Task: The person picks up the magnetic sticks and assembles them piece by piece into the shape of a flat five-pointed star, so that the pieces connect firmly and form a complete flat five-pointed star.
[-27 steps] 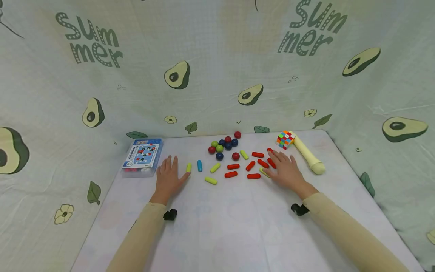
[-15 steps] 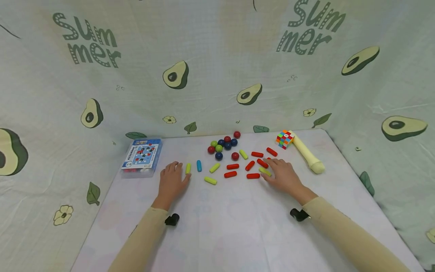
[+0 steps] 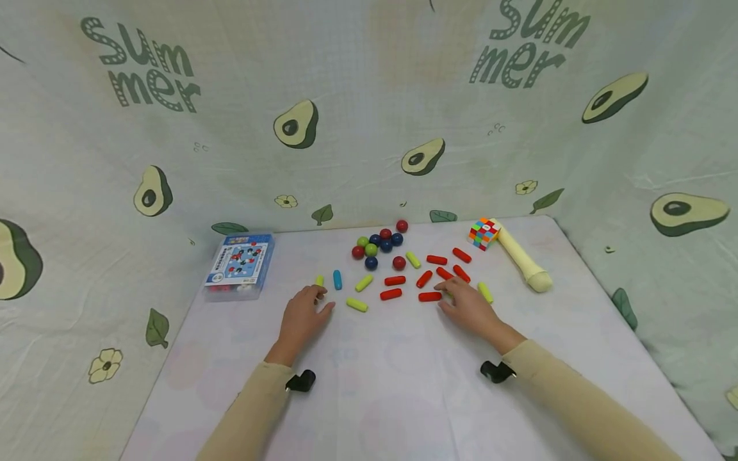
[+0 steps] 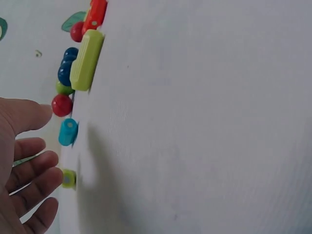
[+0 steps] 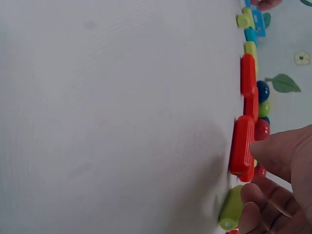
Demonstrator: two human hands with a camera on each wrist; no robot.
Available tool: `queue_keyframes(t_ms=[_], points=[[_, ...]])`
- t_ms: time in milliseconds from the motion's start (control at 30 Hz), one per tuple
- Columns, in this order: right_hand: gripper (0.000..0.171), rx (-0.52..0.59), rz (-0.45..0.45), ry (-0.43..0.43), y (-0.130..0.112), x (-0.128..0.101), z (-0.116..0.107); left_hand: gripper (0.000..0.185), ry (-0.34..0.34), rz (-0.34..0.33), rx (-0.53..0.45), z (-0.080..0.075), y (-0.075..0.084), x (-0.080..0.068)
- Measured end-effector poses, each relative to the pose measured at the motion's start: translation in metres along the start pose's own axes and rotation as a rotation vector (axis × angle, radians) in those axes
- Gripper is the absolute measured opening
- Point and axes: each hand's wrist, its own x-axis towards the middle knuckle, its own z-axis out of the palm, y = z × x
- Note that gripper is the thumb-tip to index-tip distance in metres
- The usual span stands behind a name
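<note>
Short plastic rods lie scattered mid-table. My left hand (image 3: 302, 321) hangs low with fingers bent and nothing held, just in front of a yellow-green rod (image 3: 319, 280); a blue rod (image 3: 337, 280) lies a little right of it. In the left wrist view the thumb stands apart from the fingers, whose tips overlap the yellow-green rod (image 4: 69, 178). My right hand (image 3: 469, 308) hovers at the red rods, its thumb and fingertips beside one red rod (image 3: 429, 296). The right wrist view shows the thumb overlapping a red rod (image 5: 242, 146), with fingertips at a yellow-green rod (image 5: 231, 207).
Red, green and dark blue balls (image 3: 386, 245) cluster behind the rods. A clear box (image 3: 239, 267) with a molecule-picture cover stands at left. At the back right are a cube puzzle (image 3: 483, 234) and a pale yellow stick (image 3: 521, 257). A patterned cloth hangs behind the table.
Both hands have drawn back toward the front, the left also moving right and the right moving left. A yellow-green rod now shows right of my right hand. Fingers of the left hand have bent.
</note>
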Motion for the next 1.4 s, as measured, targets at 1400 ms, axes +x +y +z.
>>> queue_keyframes(t_ms=[1400], points=[[0.028, 0.182, -0.003, 0.0, -0.031, 0.0, 0.041, 0.037, 0.015, -0.014, -0.233, 0.036, 0.059, 0.05]])
